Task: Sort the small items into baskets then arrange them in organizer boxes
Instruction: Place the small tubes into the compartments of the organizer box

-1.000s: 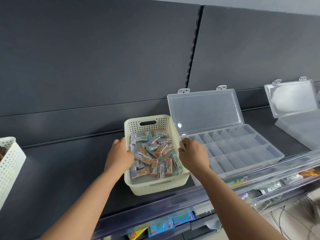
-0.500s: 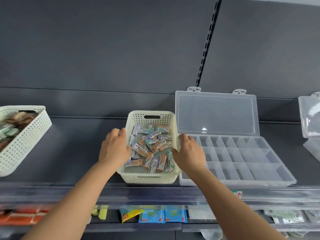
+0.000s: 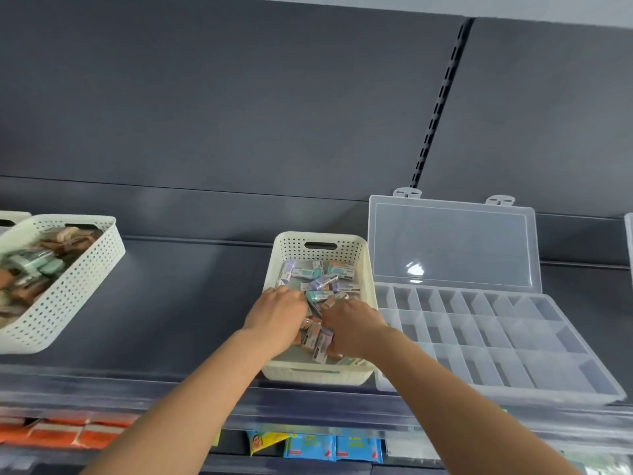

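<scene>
A cream perforated basket [image 3: 342, 376] stands on the dark shelf, filled with several small boxed items [image 3: 322, 281] in purple, green and orange. Both of my hands are down inside it. My left hand [image 3: 277, 315] lies over the left side of the pile with its fingers curled down among the items. On the right side, my right hand [image 3: 352, 325] has its fingertips buried in the pile. Neither grip can be seen. Right of the basket and touching it is a clear organizer box [image 3: 479, 337] with its lid [image 3: 452, 241] up and its compartments empty.
A second cream basket [image 3: 68, 293] of mixed small items stands tilted at the left. The edge of another clear box [image 3: 629, 234] shows at far right. A clear rail [image 3: 137, 392] fronts the shelf. Orange packets [image 3: 68, 433] and blue packets [image 3: 318, 447] lie on the shelf below.
Both hands have left the basket's side rims and moved in over the pile of items. The view has swung left, so the left basket shows more fully.
</scene>
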Motion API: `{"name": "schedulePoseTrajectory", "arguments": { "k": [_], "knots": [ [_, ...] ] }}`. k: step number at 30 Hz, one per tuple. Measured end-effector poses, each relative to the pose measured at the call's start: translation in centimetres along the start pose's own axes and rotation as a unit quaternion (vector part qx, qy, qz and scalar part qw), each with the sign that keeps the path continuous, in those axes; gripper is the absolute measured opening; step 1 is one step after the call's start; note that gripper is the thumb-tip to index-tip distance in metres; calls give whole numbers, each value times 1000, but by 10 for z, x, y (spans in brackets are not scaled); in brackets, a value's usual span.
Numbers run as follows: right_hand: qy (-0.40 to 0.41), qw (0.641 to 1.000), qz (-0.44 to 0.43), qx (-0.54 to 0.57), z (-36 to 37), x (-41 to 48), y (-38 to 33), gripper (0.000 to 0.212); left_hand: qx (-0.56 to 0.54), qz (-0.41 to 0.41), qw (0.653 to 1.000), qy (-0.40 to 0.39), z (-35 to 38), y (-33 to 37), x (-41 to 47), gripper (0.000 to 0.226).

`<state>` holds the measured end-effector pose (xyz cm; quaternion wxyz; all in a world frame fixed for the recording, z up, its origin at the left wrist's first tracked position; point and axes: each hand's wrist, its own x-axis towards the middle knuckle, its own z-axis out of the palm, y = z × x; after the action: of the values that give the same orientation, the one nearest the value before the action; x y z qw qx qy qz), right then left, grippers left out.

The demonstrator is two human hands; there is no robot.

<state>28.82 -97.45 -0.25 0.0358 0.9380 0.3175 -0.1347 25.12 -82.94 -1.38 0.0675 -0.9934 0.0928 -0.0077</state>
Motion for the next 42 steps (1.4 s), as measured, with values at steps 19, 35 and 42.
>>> {"name": "schedulePoseTrajectory", "arguments": {
  "k": [19,35,42],
  "knots": [
    [219,920,96,310,-26,-14,40,29,-369,-67,914,155,-26,-3,34,21],
    [307,890,109,320,-27,-41,148,14,-337,-36,932,129,-46,87,104,11],
    [248,936,13,247,-12,-31,162,16,-244,-70,959,128,-45,103,111,8]
  ]
}}
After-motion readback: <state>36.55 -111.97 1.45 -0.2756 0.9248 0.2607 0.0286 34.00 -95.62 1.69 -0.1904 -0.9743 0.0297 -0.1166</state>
